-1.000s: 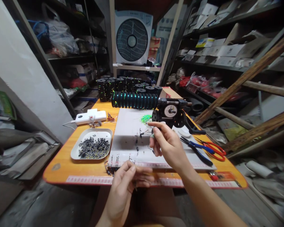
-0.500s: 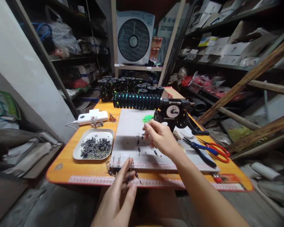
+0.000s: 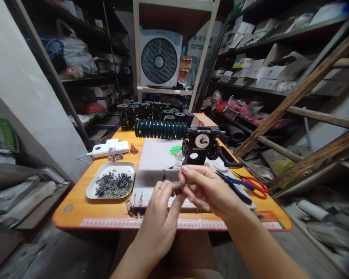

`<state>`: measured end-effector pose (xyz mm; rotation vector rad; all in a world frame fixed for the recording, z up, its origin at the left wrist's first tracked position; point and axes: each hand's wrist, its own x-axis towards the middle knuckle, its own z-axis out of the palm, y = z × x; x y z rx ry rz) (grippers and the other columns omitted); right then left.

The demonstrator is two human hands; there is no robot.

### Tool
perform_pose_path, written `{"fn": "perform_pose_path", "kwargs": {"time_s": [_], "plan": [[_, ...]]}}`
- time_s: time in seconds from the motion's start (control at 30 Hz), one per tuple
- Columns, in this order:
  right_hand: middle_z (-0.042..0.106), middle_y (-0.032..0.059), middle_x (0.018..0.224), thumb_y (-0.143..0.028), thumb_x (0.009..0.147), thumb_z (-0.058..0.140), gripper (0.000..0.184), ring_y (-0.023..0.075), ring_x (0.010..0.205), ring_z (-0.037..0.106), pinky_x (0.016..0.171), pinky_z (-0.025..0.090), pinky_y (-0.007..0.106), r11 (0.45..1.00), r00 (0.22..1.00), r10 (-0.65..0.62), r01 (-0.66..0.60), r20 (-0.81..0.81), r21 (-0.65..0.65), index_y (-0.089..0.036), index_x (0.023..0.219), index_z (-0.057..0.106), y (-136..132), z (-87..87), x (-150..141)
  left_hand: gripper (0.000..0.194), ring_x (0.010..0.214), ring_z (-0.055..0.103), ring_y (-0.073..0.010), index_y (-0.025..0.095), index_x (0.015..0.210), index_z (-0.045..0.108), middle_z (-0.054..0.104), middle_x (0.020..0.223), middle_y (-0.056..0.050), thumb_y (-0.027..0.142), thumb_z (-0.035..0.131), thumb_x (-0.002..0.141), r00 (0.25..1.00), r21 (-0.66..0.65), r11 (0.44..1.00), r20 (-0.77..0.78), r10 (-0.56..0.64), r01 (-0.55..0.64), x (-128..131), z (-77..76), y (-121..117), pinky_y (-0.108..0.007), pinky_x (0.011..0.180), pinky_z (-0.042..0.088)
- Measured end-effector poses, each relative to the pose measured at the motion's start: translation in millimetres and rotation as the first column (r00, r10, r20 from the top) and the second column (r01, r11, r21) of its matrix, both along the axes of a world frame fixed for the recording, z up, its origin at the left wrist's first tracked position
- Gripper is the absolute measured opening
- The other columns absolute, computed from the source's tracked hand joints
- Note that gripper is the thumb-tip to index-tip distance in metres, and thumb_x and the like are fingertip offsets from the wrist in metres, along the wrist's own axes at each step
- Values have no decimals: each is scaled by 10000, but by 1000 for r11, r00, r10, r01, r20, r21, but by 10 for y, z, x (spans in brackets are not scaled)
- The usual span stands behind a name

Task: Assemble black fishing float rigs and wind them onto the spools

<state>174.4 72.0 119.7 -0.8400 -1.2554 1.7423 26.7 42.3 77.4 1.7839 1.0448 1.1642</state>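
My left hand (image 3: pixel 159 211) and my right hand (image 3: pixel 205 188) meet above the near edge of a white work board (image 3: pixel 154 162) on an orange table (image 3: pixel 75 209). Both pinch one tiny piece between fingertips; it is too small to name. A ring shows on my left hand. Small black pieces (image 3: pixel 136 205) stand along the board's front edge. Behind my hands sits a black hand-crank winder (image 3: pixel 200 145) with a row of black spools (image 3: pixel 161 128) on its axle.
A white tray of small dark parts (image 3: pixel 112 184) lies at the left. Blue pliers (image 3: pixel 235 186) and red scissors (image 3: pixel 257 186) lie at the right. Stacked black spools (image 3: pixel 151 110), a white power strip (image 3: pixel 109 147), a fan (image 3: pixel 159 60) and cluttered shelves stand behind.
My left hand rose from the table's front edge to meet my right hand, which drew back toward me. Both now pinch together. The view shifted slightly.
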Motion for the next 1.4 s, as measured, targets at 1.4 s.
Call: {"fn": "perform_pose_path", "kwargs": {"time_s": [1.4], "plan": [[524, -49, 436, -407, 899, 540, 306, 5, 269, 282, 277, 173, 97, 998, 998, 17, -21, -61, -65, -160, 720, 570, 37, -187, 25, 341, 715, 732, -241, 135, 824, 597, 770, 799, -150, 349, 382, 977, 561, -442, 498, 820, -112, 746, -190, -372, -377, -378, 711, 542]]}}
